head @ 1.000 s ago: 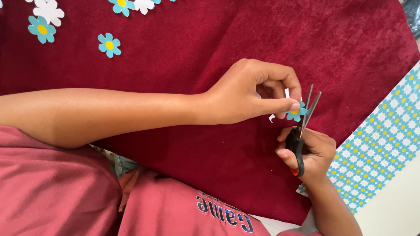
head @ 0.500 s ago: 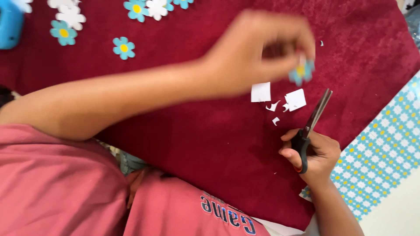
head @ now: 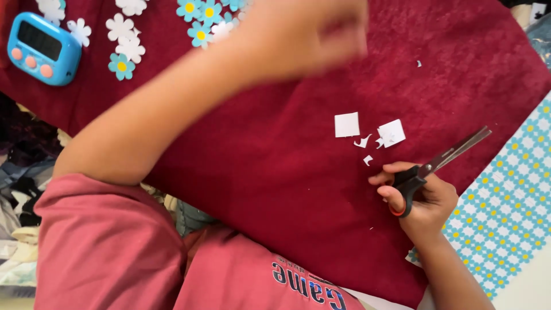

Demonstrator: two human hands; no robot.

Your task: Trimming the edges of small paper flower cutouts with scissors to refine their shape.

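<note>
My right hand grips black-handled scissors low on the right, their blades together and pointing up-right. Just left of the blades, two white paper squares and a few small offcuts lie on the dark red cloth. My left hand is a blur at the top, reaching over the cloth beside a cluster of cut-out blue and white paper flowers. Motion blur hides whether it holds anything.
A blue digital timer with pink buttons lies at the top left, with more white paper flowers next to it. A sheet printed with blue and yellow flowers lies at the right edge, partly under the cloth. Crumpled fabrics lie at the left.
My left hand lifted a cut flower away from the scissors and swung up and left toward the flower cluster. Paper scraps now lie on the cloth. My right hand stayed put.
</note>
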